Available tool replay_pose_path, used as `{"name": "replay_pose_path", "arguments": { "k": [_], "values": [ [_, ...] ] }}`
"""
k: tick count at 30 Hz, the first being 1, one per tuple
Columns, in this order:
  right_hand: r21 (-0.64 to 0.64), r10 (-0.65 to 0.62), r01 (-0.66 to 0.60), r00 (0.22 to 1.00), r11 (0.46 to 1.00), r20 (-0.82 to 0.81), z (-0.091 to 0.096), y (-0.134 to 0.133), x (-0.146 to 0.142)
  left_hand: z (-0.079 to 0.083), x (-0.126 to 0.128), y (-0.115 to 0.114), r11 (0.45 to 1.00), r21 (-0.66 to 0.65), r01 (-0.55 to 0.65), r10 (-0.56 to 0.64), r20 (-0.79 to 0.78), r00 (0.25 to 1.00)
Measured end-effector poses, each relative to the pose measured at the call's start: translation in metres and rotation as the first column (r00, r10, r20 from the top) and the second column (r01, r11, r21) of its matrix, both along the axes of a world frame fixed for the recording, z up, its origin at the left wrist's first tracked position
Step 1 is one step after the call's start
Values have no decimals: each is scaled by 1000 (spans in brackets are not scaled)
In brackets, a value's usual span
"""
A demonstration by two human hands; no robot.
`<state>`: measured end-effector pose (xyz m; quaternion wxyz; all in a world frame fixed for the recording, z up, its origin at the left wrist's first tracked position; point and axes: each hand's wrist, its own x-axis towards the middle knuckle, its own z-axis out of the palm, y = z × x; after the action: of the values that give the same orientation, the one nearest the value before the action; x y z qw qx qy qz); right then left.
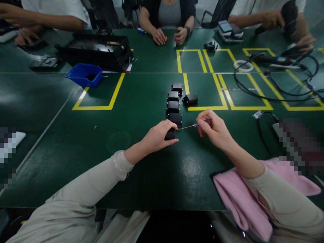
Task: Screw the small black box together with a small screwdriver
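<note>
My left hand is closed around a small black box on the green table, thumb on the near side and fingers on the far side. In my right hand is a screwdriver, held near its handle. Its thin shaft points left, and the tip reaches the right side of the held box; the exact contact is too small to make out. Just beyond, similar black boxes stand in a column, the nearest black box close to my left fingers. Another black box lies tilted to the right of that column.
Black trays are stacked at the far left, with a blue scoop-shaped bin before them. Cables spread over the right side. A pink cloth lies under my right forearm. Across the table sit several people, one person's hands resting there.
</note>
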<state>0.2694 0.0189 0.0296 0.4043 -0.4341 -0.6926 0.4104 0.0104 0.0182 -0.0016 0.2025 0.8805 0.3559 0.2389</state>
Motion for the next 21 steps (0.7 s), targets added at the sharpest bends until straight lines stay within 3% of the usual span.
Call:
{"name": "replay_pose_path", "arguments": {
  "k": [14, 21],
  "values": [
    [-39, -8, 9, 1000, 999, 24, 1, 3, 1, 3, 1, 0, 1000, -5, -1, 1, 1, 1000],
    [-95, 10, -16, 998, 995, -59, -1, 6, 2, 4, 1, 0, 1000, -16, -6, 6, -2, 1000]
  ]
}}
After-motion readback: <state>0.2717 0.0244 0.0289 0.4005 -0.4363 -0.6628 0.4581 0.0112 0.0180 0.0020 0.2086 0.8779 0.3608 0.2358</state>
